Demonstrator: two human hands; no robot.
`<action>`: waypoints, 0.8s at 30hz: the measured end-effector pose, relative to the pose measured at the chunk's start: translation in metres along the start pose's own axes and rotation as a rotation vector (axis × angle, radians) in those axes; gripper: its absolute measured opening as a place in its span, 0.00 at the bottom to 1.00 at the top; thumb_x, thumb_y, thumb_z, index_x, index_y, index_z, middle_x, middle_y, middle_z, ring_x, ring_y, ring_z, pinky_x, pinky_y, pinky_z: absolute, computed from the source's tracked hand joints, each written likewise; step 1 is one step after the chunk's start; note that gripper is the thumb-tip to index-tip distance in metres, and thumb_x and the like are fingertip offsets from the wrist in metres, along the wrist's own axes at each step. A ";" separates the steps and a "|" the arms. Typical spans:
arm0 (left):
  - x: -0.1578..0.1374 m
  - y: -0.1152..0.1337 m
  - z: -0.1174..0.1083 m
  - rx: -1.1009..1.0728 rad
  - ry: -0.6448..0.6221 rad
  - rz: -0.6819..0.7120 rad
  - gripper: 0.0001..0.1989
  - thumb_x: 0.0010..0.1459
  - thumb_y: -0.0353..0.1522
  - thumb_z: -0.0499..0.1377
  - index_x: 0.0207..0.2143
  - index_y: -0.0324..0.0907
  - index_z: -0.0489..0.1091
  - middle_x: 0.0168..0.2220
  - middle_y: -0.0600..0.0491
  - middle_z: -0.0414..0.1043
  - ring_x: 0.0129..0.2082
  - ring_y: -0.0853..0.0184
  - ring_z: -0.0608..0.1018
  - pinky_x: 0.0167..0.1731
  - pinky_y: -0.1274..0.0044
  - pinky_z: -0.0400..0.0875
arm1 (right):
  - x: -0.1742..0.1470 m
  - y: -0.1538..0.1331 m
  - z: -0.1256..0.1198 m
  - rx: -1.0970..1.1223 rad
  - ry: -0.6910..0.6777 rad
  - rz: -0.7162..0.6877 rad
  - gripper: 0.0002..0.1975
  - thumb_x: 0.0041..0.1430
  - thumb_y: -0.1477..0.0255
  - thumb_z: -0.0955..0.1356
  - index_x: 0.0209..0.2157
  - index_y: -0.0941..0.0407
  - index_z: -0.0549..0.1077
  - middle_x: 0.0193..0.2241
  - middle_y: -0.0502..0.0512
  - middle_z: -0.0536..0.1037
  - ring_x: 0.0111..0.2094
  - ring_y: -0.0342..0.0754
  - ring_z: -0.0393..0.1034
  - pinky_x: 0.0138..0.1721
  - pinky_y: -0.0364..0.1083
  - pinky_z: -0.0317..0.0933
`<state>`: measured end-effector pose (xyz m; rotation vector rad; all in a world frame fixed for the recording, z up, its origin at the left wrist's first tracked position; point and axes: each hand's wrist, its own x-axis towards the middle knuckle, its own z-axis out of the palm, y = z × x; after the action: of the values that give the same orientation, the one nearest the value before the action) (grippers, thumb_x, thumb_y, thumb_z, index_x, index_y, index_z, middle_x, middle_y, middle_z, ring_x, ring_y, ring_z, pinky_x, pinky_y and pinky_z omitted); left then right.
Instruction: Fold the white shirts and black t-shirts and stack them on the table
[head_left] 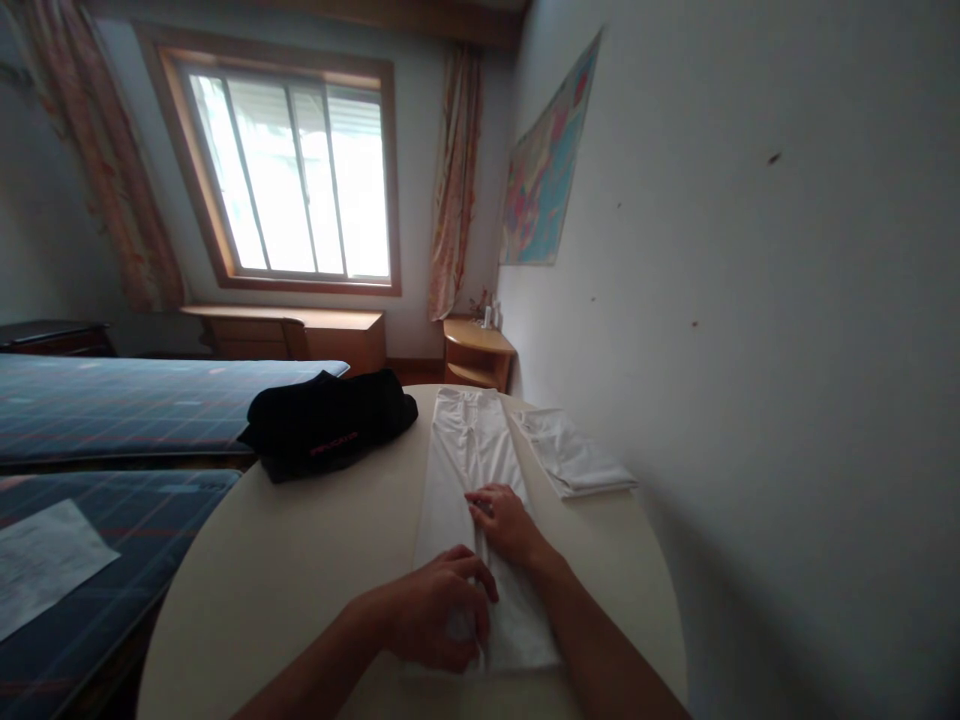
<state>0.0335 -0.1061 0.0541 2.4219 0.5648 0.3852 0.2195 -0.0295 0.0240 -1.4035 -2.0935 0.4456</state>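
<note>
A long white garment (448, 470) lies lengthwise on a round cream table (315, 590), with creases and a raised fold down its middle. My left hand (442, 610) is over the near end of it, fingers curled and thumb close to them, gripping cloth near the lower edge. Farther up, my right hand (506, 522) rests on the garment. Its fingers are bent toward the middle fold, and thumb and forefinger come close together on the cloth there. Exactly how much cloth each hand has hold of is partly hidden by the fingers.
A folded white cloth (574, 455) lies at the table's right, near the wall (787, 420). Dark folded clothing (330, 420) sits at the back left. Beds with plaid mattresses (150, 400) stand to the left, a paper sheet (49, 560) on the nearer one. A corner shelf (480, 340) stands behind.
</note>
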 end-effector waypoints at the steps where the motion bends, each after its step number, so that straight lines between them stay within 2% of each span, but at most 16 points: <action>1: 0.000 -0.001 0.001 -0.007 -0.001 0.009 0.09 0.46 0.29 0.69 0.33 0.48 0.78 0.49 0.56 0.69 0.52 0.63 0.69 0.57 0.73 0.62 | 0.000 0.000 0.000 0.001 0.004 0.006 0.14 0.60 0.71 0.66 0.46 0.56 0.79 0.44 0.58 0.79 0.50 0.50 0.68 0.55 0.46 0.55; 4: -0.001 -0.003 0.004 0.003 -0.008 0.016 0.10 0.47 0.32 0.69 0.35 0.51 0.78 0.51 0.56 0.67 0.54 0.62 0.68 0.57 0.71 0.61 | 0.001 0.003 0.002 0.005 0.029 0.025 0.13 0.59 0.70 0.67 0.44 0.56 0.80 0.42 0.57 0.80 0.49 0.50 0.69 0.54 0.46 0.56; 9: -0.002 0.003 0.004 0.114 0.027 -0.089 0.27 0.40 0.39 0.72 0.45 0.49 0.71 0.52 0.52 0.66 0.50 0.60 0.69 0.51 0.71 0.66 | 0.001 0.009 0.006 0.009 0.052 0.047 0.13 0.58 0.70 0.68 0.44 0.57 0.80 0.42 0.58 0.80 0.48 0.51 0.69 0.54 0.46 0.57; 14: -0.005 0.014 0.000 0.273 -0.063 -0.209 0.18 0.43 0.39 0.69 0.36 0.46 0.69 0.36 0.57 0.72 0.34 0.65 0.73 0.36 0.76 0.67 | 0.000 0.010 0.004 0.028 0.026 0.009 0.14 0.57 0.69 0.69 0.44 0.56 0.80 0.42 0.58 0.80 0.48 0.51 0.69 0.54 0.47 0.57; 19: -0.006 0.018 0.000 0.281 -0.102 -0.203 0.08 0.45 0.32 0.64 0.31 0.46 0.71 0.33 0.58 0.75 0.32 0.67 0.75 0.33 0.79 0.64 | 0.000 0.011 -0.001 0.041 -0.019 -0.004 0.15 0.57 0.68 0.69 0.46 0.56 0.79 0.44 0.59 0.79 0.50 0.52 0.69 0.55 0.48 0.58; 24: -0.006 0.018 -0.002 0.271 -0.077 -0.189 0.07 0.45 0.29 0.60 0.30 0.46 0.72 0.32 0.57 0.76 0.30 0.68 0.75 0.31 0.80 0.64 | 0.000 0.010 -0.003 0.032 -0.045 0.006 0.16 0.58 0.68 0.68 0.47 0.55 0.79 0.45 0.59 0.79 0.51 0.52 0.68 0.55 0.48 0.57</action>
<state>0.0331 -0.1211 0.0662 2.5962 0.8499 0.1418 0.2289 -0.0262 0.0211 -1.3936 -2.1088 0.5151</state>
